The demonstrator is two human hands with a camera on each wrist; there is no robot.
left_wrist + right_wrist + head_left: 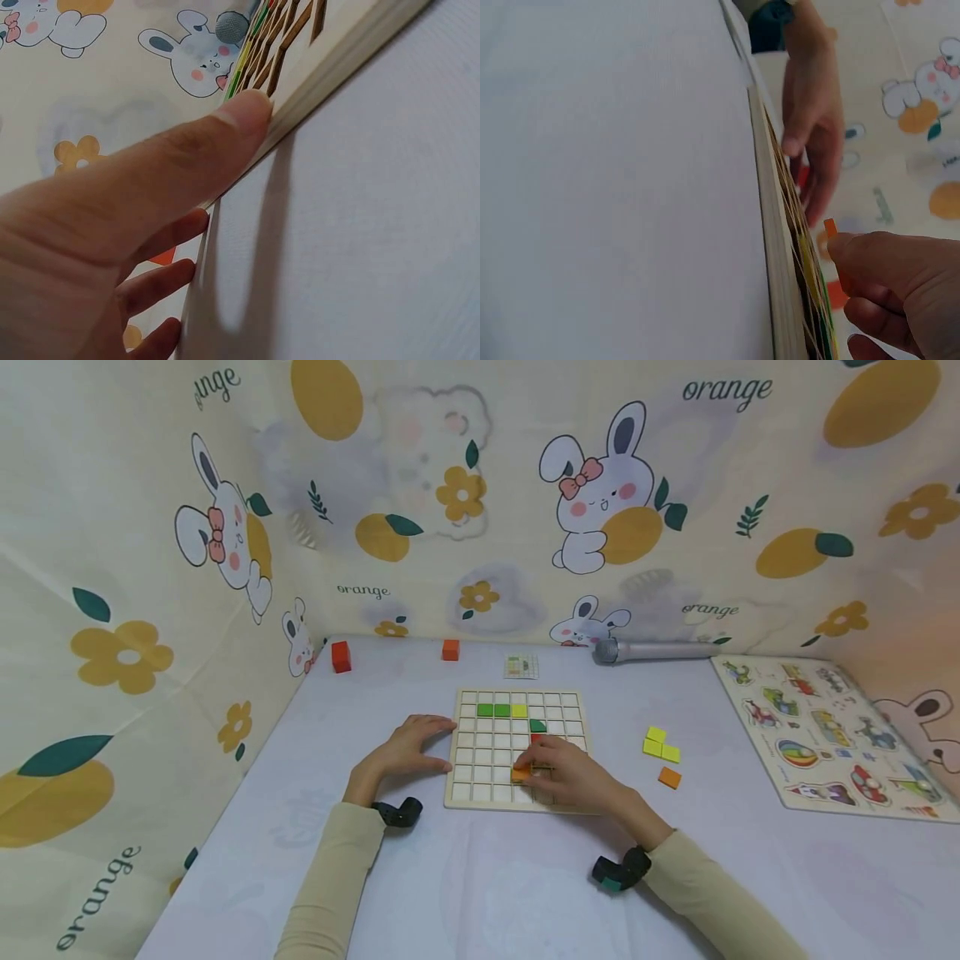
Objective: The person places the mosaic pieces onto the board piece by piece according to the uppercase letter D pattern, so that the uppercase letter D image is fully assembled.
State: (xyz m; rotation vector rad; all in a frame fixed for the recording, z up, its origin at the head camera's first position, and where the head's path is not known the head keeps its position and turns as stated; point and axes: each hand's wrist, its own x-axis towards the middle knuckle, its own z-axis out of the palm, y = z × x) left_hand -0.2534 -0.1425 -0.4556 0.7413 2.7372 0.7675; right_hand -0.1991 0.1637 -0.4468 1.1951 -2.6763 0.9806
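A wooden grid board lies flat in the middle of the table. Light green, yellow, dark green and red pieces sit in its cells. My right hand pinches a small orange piece low over the board's lower middle cells; in the right wrist view the orange piece pokes out of my fingertips. My left hand rests with relaxed fingers on the board's left edge, and its thumb presses the board's side.
Loose yellow pieces and an orange piece lie right of the board. A red cube, an orange cube, a small card and a microphone sit at the back. A peg puzzle lies far right. Fabric walls enclose the table.
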